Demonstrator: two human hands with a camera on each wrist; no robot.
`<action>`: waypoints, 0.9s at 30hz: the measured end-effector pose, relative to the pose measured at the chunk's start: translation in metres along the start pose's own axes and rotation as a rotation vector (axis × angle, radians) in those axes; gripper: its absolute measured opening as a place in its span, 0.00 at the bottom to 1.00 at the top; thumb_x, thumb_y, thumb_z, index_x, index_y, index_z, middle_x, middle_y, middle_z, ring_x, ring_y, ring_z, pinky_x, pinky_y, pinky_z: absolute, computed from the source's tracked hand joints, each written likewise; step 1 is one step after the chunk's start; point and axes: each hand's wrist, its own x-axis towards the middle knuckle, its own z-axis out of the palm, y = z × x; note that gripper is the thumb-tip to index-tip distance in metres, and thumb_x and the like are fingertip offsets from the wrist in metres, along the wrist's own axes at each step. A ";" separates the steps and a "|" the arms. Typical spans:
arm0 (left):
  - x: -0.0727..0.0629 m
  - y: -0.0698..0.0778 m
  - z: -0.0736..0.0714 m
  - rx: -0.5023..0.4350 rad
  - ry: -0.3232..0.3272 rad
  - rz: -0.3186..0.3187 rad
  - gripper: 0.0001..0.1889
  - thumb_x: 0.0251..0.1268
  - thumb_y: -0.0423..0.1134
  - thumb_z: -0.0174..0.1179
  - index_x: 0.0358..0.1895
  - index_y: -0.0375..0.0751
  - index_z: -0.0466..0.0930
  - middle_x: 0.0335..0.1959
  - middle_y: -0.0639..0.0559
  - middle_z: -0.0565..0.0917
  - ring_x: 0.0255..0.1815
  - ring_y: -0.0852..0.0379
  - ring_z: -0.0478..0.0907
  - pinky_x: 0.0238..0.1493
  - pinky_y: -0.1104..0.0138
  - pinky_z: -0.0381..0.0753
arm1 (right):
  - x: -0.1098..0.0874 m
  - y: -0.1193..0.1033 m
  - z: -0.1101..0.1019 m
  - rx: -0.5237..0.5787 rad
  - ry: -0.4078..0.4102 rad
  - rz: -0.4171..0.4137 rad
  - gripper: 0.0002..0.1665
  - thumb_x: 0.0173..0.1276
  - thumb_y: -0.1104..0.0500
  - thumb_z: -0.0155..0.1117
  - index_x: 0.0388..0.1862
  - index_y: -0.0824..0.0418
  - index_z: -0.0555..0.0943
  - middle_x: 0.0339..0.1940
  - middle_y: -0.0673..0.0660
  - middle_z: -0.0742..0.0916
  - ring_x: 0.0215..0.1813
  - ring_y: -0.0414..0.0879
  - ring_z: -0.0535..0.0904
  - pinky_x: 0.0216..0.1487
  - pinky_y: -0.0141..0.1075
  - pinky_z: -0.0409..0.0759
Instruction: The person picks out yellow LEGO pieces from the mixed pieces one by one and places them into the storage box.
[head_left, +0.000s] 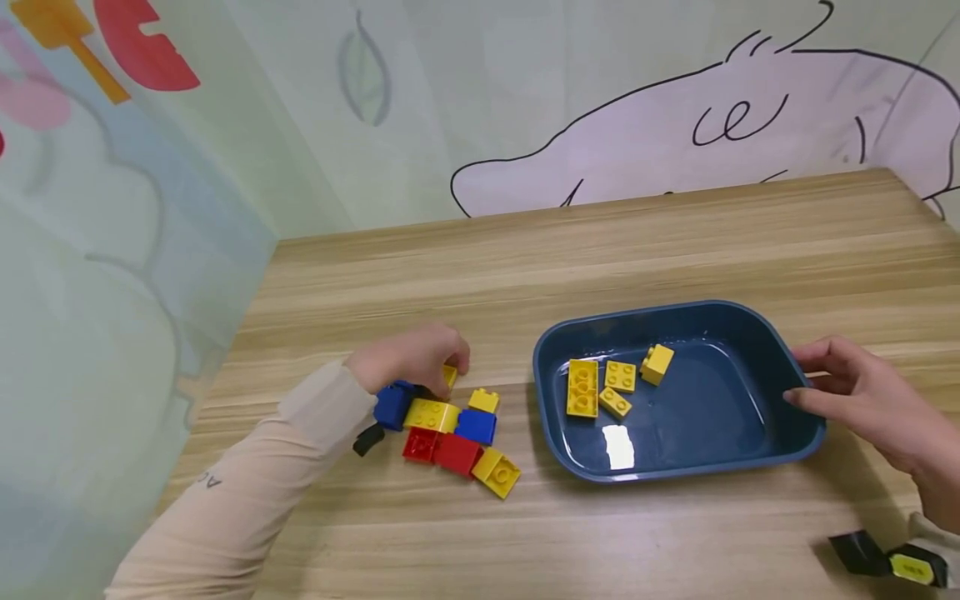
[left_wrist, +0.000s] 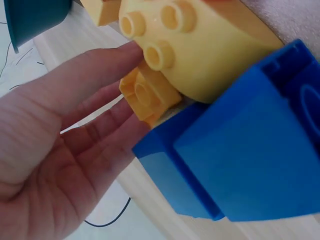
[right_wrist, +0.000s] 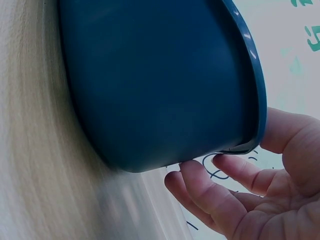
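My left hand [head_left: 420,358] reaches behind a loose pile of toy building bricks, thumb and fingers around a small yellow brick [head_left: 450,377]. In the left wrist view that yellow brick [left_wrist: 150,92] sits between the thumb and fingers, partly behind a rounded yellow brick [left_wrist: 200,55]. Blue bricks [left_wrist: 245,145] stand close beside the fingers. A dark blue tray [head_left: 720,307] lies to the right, with several yellow bricks [head_left: 582,388] in its left half. My right hand [head_left: 862,392] grips the tray's right end, thumb over the rim and fingers under it outside.
Red bricks [head_left: 457,455], a blue brick [head_left: 477,427] and a yellow brick [head_left: 497,473] lie at the front of the pile. The wooden table [head_left: 600,550] meets printed walls [head_left: 300,125] at the back and left. A black strap end [head_left: 858,553] hangs by the right wrist.
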 end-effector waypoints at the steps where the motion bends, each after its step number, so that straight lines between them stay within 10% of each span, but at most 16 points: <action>1: 0.000 0.000 0.000 -0.001 0.006 0.002 0.13 0.46 0.35 0.72 0.37 0.39 0.83 0.33 0.53 0.80 0.34 0.55 0.72 0.42 0.67 0.76 | 0.000 0.000 0.000 0.003 -0.001 0.000 0.21 0.58 0.76 0.60 0.43 0.54 0.73 0.38 0.32 0.78 0.35 0.28 0.77 0.28 0.26 0.78; 27: 0.020 0.020 -0.016 0.043 0.121 0.056 0.14 0.53 0.29 0.63 0.46 0.30 0.82 0.46 0.41 0.82 0.43 0.49 0.76 0.50 0.62 0.76 | 0.000 0.000 0.000 0.022 0.002 -0.006 0.22 0.58 0.77 0.59 0.43 0.53 0.73 0.38 0.34 0.78 0.34 0.31 0.78 0.29 0.27 0.78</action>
